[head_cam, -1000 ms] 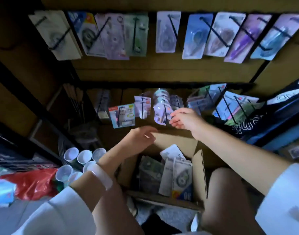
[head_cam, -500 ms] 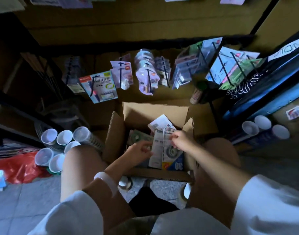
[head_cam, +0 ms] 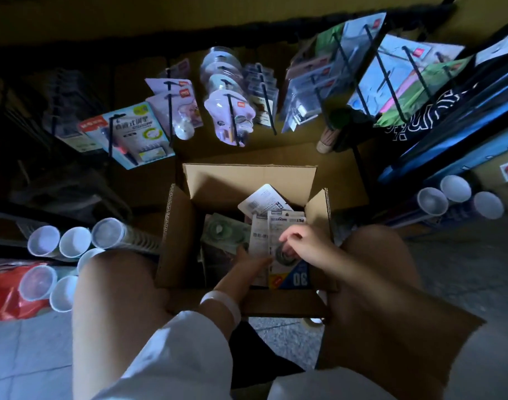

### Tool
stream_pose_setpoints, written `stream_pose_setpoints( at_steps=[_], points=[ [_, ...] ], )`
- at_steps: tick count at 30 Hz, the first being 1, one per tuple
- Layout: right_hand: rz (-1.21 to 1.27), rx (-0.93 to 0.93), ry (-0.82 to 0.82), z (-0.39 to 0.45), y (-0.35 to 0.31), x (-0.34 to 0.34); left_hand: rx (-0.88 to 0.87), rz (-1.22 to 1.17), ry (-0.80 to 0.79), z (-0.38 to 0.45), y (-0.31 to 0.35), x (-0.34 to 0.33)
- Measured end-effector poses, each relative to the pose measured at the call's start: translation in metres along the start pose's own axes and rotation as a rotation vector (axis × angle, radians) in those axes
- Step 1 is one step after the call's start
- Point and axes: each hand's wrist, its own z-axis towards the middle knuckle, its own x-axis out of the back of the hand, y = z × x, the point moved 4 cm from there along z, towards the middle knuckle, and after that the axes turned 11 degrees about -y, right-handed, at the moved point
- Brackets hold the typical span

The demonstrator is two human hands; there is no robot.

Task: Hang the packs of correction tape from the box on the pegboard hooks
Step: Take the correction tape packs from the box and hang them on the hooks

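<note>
We are partway through, by our judgement: the hooks at twelve o'clock are already carrying packs, while the box between our knees is still holding several. Both hands are working inside it, close together. Our right hand is curling its fingers over the top pack, and our left hand is pressing against that pack's left edge (whether it is gripping, we cannot tell). The pack is looking like a flat white card with a round grey dispenser and a blue corner.
</note>
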Motion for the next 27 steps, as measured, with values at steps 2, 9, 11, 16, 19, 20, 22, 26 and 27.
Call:
stream_pose_setpoints(
  at_steps=[2, 9, 11, 16, 19, 20, 22, 26, 27],
  points=[
    [0.049, -0.008, 0.008, 0.002, 0.004, 0.003, 0.007, -0.041, 0.016, 0.007, 0.004, -0.011],
    [0.291, -0.041, 0.200, 0.012, 0.015, 0.007, -0.055, 0.057, -0.112, 0.008, 0.008, -0.055],
    [0.340, -0.022, 0.246, 0.013, 0.015, 0.008, -0.086, 0.290, -0.062, 0.008, 0.012, -0.060],
    [0.512, -0.003, 0.255, 0.008, 0.014, 0.015, -0.123, 0.533, 0.059, 0.011, 0.025, -0.036],
    [0.519, 0.023, 0.228, 0.002, 0.016, 0.014, -0.249, 0.626, 0.067, 0.007, 0.038, -0.013],
    [0.515, 0.030, 0.230, 0.001, 0.016, 0.014, -0.312, 0.687, 0.096, 0.001, 0.045, -0.006],
    [0.520, 0.024, 0.237, -0.002, 0.017, 0.013, -0.407, 0.867, 0.164, -0.009, 0.062, 0.005],
    [0.559, 0.044, 0.190, -0.006, 0.014, 0.016, -0.381, 1.110, 0.056, -0.004, 0.093, 0.022],
    [0.574, 0.048, 0.169, -0.006, 0.012, 0.016, -0.323, 1.050, -0.010, 0.001, 0.096, 0.026]
  ],
)
